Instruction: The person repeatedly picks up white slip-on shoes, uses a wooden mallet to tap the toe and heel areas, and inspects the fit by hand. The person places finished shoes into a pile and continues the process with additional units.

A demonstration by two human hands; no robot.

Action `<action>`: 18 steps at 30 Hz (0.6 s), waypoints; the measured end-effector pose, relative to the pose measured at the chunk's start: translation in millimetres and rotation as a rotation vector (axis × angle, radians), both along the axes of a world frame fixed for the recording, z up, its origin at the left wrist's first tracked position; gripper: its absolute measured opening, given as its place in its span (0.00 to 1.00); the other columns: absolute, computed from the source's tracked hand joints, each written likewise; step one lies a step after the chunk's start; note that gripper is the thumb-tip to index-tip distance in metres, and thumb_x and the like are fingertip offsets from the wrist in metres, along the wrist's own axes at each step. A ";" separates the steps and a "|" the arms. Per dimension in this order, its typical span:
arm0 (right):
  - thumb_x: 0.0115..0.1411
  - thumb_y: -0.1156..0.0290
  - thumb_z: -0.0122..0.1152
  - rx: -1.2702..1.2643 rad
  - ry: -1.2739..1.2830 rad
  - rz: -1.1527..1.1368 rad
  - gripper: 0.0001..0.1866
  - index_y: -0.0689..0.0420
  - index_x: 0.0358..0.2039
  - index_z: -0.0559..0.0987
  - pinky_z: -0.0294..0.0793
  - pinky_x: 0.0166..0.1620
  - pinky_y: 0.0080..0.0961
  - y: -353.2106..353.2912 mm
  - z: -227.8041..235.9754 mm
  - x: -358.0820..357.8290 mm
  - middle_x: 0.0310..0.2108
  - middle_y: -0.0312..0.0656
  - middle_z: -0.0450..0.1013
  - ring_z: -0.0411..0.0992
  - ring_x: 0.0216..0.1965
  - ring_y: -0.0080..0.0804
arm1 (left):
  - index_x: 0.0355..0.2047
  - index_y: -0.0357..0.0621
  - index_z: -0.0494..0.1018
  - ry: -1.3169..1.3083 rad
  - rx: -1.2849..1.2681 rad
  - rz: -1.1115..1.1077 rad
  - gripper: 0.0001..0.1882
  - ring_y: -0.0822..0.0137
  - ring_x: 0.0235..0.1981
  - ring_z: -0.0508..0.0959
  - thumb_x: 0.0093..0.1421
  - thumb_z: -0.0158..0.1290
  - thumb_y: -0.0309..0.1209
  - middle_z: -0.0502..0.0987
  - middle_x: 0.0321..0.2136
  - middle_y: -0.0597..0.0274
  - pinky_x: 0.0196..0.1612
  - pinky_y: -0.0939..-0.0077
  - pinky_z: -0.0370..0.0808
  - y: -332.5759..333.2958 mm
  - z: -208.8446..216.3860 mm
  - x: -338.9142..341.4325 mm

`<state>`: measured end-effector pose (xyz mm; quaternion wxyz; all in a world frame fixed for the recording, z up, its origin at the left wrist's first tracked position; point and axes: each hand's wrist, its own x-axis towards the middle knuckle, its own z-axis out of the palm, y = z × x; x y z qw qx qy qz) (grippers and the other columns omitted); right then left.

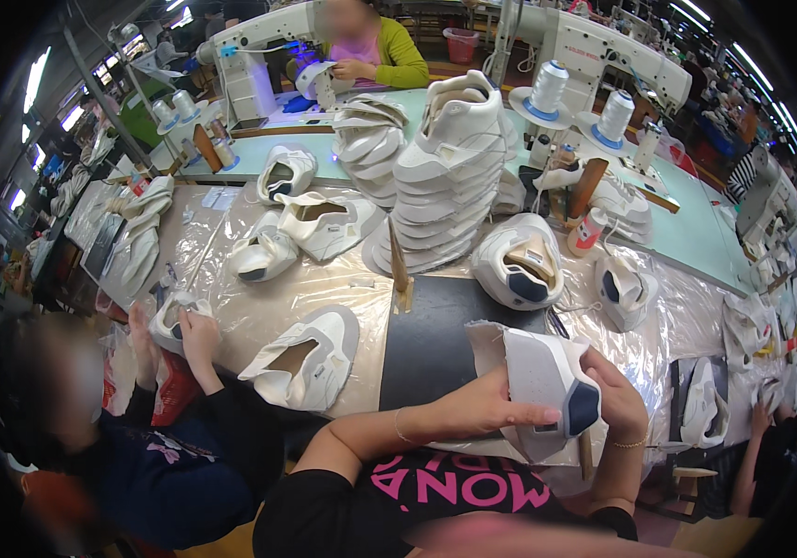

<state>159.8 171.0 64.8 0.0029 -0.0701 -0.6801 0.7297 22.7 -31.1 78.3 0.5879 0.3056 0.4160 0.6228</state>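
In front of my body I hold a white and grey shoe upper point(536, 367) with a navy patch at its heel end. My left hand point(487, 406) grips it from the left, thumb lying across the grey side near the patch. On the other side my right hand point(618, 398) is closed round the white edge, its fingers partly hidden behind the upper. Beyond it lies a black mat point(428, 339). Just past my hands, another shoe upper point(517, 265) with a navy patch and beige lining rests on the table, and a smaller one point(623, 290) sits to its right.
A tall stack of shoe uppers point(445, 181) stands beyond the mat, behind a wooden post point(399, 270). Loose uppers point(310, 358) lie leftward on the plastic-covered table. A bottle point(587, 232) and thread cones point(549, 90) stand far right. Co-workers sit at left and opposite at a sewing machine point(263, 70).
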 end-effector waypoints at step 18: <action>0.57 0.79 0.58 1.117 0.052 -0.862 0.08 0.61 0.38 0.77 0.68 0.40 0.24 59.8 50.0 52.6 0.31 0.40 0.70 0.69 0.33 0.30 | 0.55 0.43 0.71 0.134 -0.090 -0.260 0.22 0.72 0.46 0.75 0.62 0.59 0.35 0.76 0.47 0.62 0.51 0.78 0.70 64.8 -96.5 -20.8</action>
